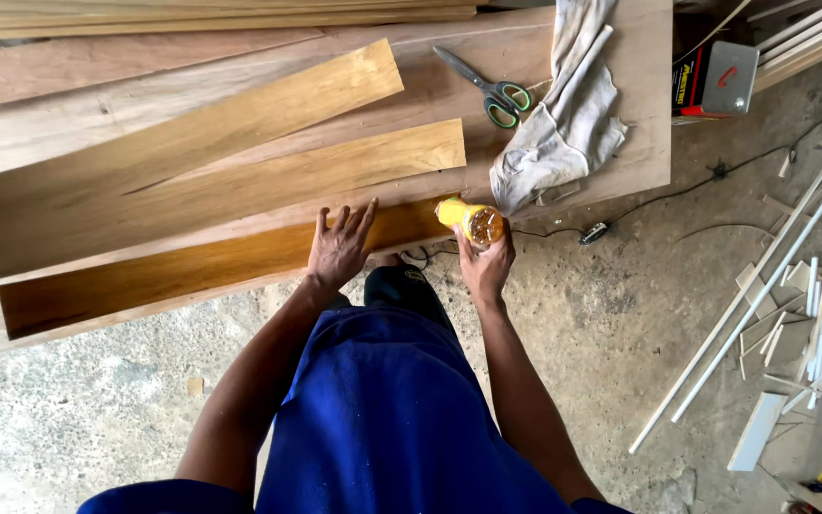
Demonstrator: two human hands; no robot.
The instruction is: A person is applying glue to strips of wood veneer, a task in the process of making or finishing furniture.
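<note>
Head view, looking straight down: the left hand [340, 249] lies flat and spread, fingers released, on the darkest of three wooden planks [211, 266] at the near edge of the table [639, 124]. The right hand [485, 265] is clenched round a yellow container [468, 220], held tipped on its side with its open end facing the camera, right at the plank's end. Inside, something amber and glossy shows, probably a glue or finish, though I cannot tell how full it is. Tilted like this, the container could spill over the table edge onto the concrete floor [611, 314] or the blue garment below, and an uneven pour might pool on the plank. The plank sits close to the edge and is pinned only by the flat palm, so a push could slide it off. Green-handled scissors [495, 93] and a grey rag [563, 114] rest farther back, well apart from both hands; the rag is out of quick reach for wiping. A dark cable [715, 171] trails across the floor, a trip risk, beside scattered white strips [792, 295].
</note>
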